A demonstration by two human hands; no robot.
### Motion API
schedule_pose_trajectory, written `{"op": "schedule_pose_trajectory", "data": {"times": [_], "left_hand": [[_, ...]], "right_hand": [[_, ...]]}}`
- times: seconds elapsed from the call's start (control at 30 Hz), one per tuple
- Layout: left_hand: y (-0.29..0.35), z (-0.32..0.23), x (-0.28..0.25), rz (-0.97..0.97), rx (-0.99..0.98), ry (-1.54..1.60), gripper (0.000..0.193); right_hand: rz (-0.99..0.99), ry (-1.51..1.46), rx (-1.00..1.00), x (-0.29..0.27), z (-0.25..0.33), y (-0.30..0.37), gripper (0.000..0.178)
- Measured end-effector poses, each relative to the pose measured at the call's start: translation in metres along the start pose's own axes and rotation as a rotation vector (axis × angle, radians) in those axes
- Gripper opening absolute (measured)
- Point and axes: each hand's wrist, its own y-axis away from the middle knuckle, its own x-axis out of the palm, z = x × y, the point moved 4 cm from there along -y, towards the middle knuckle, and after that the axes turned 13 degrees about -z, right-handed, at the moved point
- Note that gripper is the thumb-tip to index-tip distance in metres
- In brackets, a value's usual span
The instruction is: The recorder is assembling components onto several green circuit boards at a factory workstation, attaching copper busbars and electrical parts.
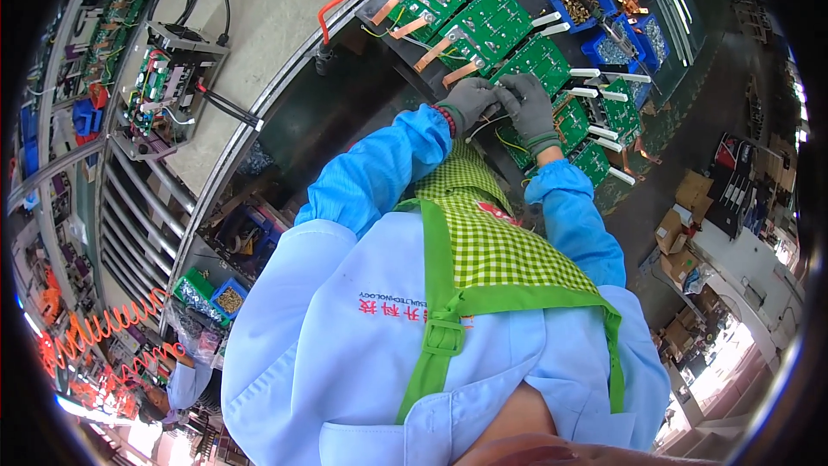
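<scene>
"Circuit boards, green and fitted with copper strips, lie in a slanting line on the table in front of you. Which step do you have in hand?"

"You seem to be at fine fingertip work on one board. Your gloved left hand and right hand meet at the boards' near side, fingertips together, with a thin white wire curving beneath them. Whether you pinch a small part between them cannot be told."

"And what does your next move call for?"

"Probably one hand bracing while the other seats or guides the piece, with the wire clear of your fingers. If you need a fastener, the blue bins sit beyond the boards to your right, so you should mind the white bars jutting out on that side."
</scene>
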Motion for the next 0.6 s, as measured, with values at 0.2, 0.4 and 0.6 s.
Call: {"op": "schedule_pose_trajectory", "data": {"times": [0.2,0.4,0.6], "left_hand": [[0.002,0.002,0.003,-0.012,-0.022,-0.025,0.013],[-0.005,0.01,0.001,0.041,-0.038,0.05,0.012],[-0.001,0.004,0.001,0.123,-0.07,0.067,0.012]], "right_hand": [[-0.041,0.062,-0.014,0.002,-0.004,0.001,0.015],[-0.058,0.103,0.176,0.0,0.01,0.0,0.016],[-0.139,0.05,0.056,0.001,-0.006,0.007,0.017]]}}
